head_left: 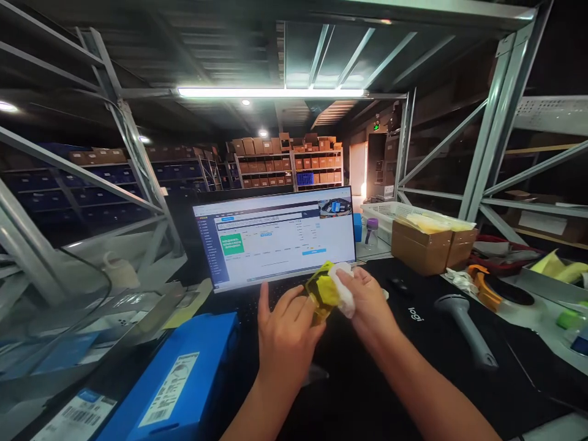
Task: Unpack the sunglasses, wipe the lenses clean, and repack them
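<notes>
My left hand is at the lower edge of a see-through yellow piece, its thumb and some fingers closed on it while one finger points up. The piece is thin and glossy; its exact kind does not show. My right hand grips a crumpled white wad, like tissue or cloth, pressed against the yellow piece. Both hands are above a black desk mat, in front of a lit monitor. A dark keyboard lies partly hidden behind my left hand.
A blue box with a white label lies at the left. To the right are a grey barcode scanner, a black mouse, a tape roll in an orange dispenser, cardboard boxes and a purple-capped bottle. Metal rack posts frame the desk.
</notes>
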Demonstrator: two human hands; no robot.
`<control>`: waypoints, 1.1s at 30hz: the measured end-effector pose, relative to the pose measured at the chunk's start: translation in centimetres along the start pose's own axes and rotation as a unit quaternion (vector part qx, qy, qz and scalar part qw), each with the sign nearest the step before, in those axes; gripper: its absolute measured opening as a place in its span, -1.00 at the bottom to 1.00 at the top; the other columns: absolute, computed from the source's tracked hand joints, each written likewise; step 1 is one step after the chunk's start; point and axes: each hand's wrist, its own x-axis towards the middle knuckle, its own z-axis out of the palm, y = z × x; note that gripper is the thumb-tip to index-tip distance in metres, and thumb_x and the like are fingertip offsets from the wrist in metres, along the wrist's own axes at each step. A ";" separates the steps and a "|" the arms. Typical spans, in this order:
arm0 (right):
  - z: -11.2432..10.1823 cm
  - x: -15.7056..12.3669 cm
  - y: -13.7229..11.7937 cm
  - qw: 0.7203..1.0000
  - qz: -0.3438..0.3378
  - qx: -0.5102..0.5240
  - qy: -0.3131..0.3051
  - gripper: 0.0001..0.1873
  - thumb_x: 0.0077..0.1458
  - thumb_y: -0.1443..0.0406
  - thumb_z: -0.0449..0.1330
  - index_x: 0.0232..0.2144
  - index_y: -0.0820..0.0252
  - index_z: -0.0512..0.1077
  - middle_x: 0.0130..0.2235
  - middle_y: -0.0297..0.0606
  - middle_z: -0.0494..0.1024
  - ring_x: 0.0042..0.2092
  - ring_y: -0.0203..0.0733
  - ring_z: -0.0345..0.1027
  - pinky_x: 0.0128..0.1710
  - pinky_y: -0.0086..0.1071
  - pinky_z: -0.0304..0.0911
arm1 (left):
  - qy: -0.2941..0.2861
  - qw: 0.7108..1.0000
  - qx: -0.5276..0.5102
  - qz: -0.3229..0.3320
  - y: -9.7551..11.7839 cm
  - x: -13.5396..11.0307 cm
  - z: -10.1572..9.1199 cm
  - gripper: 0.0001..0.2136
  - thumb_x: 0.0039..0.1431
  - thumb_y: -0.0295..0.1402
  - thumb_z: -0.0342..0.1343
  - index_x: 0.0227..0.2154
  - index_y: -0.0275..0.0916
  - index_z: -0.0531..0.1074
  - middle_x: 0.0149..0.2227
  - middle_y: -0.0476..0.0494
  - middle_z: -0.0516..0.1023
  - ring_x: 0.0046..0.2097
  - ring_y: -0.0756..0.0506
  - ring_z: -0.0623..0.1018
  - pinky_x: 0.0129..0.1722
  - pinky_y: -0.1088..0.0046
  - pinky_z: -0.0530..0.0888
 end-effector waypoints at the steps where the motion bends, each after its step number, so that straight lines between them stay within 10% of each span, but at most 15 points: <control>1: 0.3 -0.5 0.9 1.000 -0.027 -0.014 0.008 -0.33 -0.34 0.14 0.51 -0.61 0.10 0.01 -0.60 -0.49 0.29 -0.58 -0.40 0.11 -0.62 -0.51 0.07 | 0.003 1.000 0.008 -0.015 0.0 -0.1 0.0 -0.98 0.18 -0.43 0.15 -0.35 -0.20 0.47 -0.32 -0.06 0.64 -0.07 -0.18 0.60 0.35 -0.12 -0.04; 8: 1.7 -2.9 4.5 0.985 -0.078 -0.151 -0.032 -0.43 -0.30 0.25 0.43 -0.70 0.12 0.02 -0.66 -0.54 0.09 -0.58 -0.45 -0.06 -0.61 -0.51 -0.03 | 0.003 0.997 0.063 -0.055 -1.5 -0.1 0.1 -0.87 0.19 -0.50 0.06 -0.41 -0.24 0.49 -0.29 -0.14 0.65 -0.12 -0.19 0.61 0.34 -0.16 0.00; 14: 0.6 -1.4 0.9 0.997 -0.031 -0.067 -0.007 -0.35 -0.38 0.21 0.51 -0.67 0.10 0.01 -0.73 -0.57 0.18 -0.70 -0.44 0.04 -0.75 -0.55 -0.11 | 0.017 0.999 -0.049 -0.017 -0.4 0.4 0.7 -0.94 0.09 -0.46 0.24 -0.42 -0.20 0.47 -0.37 0.02 0.63 -0.18 -0.11 0.62 0.36 -0.10 -0.08; 24: -1.1 0.9 -2.8 0.996 0.040 0.076 0.030 -0.39 -0.50 0.34 0.57 -0.67 0.15 0.14 -0.59 -0.41 0.50 -0.58 -0.33 0.37 -0.59 -0.50 0.33 | 0.024 0.996 -0.064 0.058 0.6 0.1 0.2 -0.96 0.17 -0.46 0.20 -0.31 -0.23 0.47 -0.33 -0.01 0.65 -0.06 -0.15 0.61 0.37 -0.09 -0.13; 33: -4.4 3.2 -5.9 0.980 -0.162 0.043 0.110 -0.50 -0.37 0.10 0.56 -0.54 0.19 0.36 -0.52 -0.48 0.50 -0.50 -0.43 0.32 -0.52 -0.59 0.26 | 0.005 0.998 -0.070 -0.004 -0.9 0.9 -1.0 -0.90 0.08 -0.46 0.28 -0.34 -0.20 0.50 -0.33 0.01 0.65 -0.06 -0.18 0.60 0.35 -0.18 -0.12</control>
